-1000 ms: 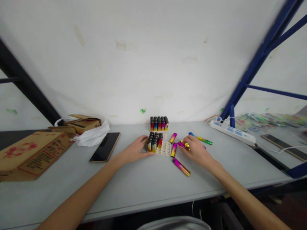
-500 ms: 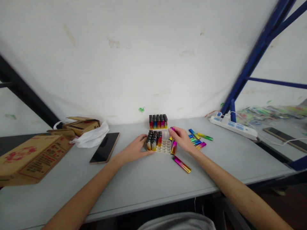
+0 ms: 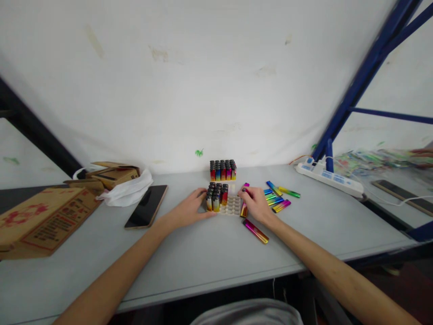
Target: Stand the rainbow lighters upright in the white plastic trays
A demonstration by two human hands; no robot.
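Observation:
My left hand (image 3: 189, 208) grips the left side of a pale lighter tray (image 3: 232, 208), thumb along its front edge and fingers behind. Black-topped lighters (image 3: 216, 198) with shiny coloured bodies stand upright in its left part; bare round cells show at right. At the tray's right edge, my right hand (image 3: 259, 204) is closed with a lighter (image 3: 244, 192) pinched at its fingertips; the fingers partly hide it. A red-gold lighter (image 3: 244, 210) is just below these fingers. In front of the hand, a pink-gold lighter (image 3: 256, 231) lies on the table.
Behind the tray stands a full block of lighters (image 3: 223, 170). Several loose lighters (image 3: 277, 198) lie to the right. A phone (image 3: 147, 206), a white bag (image 3: 130, 190) and cardboard boxes (image 3: 47, 221) are at left. A power strip (image 3: 329, 179) lies at right, beside a blue frame post (image 3: 355, 81).
My right hand has shifted slightly down and right, and the lighter at its fingertips has turned. My left hand stays on the tray. The loose lighters at right have shifted slightly.

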